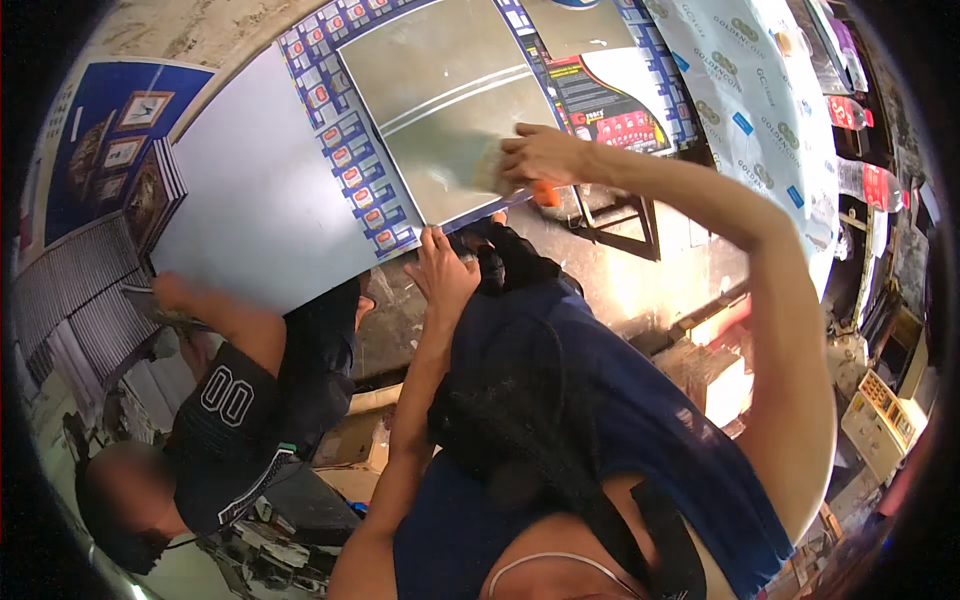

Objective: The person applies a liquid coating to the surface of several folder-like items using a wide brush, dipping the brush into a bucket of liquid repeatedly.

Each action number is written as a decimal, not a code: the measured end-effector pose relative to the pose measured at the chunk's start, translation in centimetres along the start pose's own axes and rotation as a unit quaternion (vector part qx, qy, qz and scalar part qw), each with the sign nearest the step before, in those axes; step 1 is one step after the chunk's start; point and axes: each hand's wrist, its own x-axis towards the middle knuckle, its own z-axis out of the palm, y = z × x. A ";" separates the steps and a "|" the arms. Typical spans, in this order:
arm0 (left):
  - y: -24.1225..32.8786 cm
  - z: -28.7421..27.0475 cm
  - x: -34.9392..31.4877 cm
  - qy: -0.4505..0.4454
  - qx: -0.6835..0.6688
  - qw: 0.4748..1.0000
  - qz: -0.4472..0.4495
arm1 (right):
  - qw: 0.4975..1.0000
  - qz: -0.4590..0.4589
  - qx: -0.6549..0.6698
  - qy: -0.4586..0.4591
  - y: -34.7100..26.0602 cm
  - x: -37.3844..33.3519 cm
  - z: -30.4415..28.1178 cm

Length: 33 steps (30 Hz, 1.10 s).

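A grey-brown rectangular panel (440, 75) with white stripes and a pale border lies on a table covered by a blue printed sheet (355, 165). My right hand (548, 157) is closed around a pale yellowish block (488, 168), smeared by motion, against the panel's near right part. Whether it is a sponge or a brush I cannot make out. My left hand (443, 268) rests its outstretched fingertips on the panel's near edge, holding nothing. Below my right hand an orange thing (545, 193) shows at the table's edge.
A co-worker in a dark shirt (225, 400) sits at the left, one arm by stacked grey strips (90, 290). A black-and-red printed sheet (610, 100) lies right of the panel. Plastic bottles (870, 185) lie far right. A dark frame (630, 230) is below the table edge.
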 end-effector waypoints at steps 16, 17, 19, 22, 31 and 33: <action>0.6 -0.3 0.0 0.018 -0.007 1.000 0.004 | 0.688 0.525 0.065 0.496 -6.5 -7.9 5.7; 0.2 -0.3 -0.3 0.012 0.000 1.000 0.001 | 0.588 0.569 0.214 0.534 -7.7 -8.5 6.5; 0.1 -0.4 -0.1 0.014 0.004 1.000 0.006 | 0.568 0.633 0.142 0.506 -9.0 -10.8 5.6; -0.2 -0.3 -0.2 0.011 0.008 1.000 0.025 | 0.508 0.578 0.170 0.616 -10.5 -10.8 5.4; -2.5 0.1 3.0 0.022 -0.126 0.992 -0.008 | 0.392 0.766 0.214 0.462 -13.7 -19.8 9.8; -7.8 3.7 8.5 0.053 -0.319 0.944 -0.061 | 0.418 0.668 0.167 0.593 -14.4 -25.2 10.8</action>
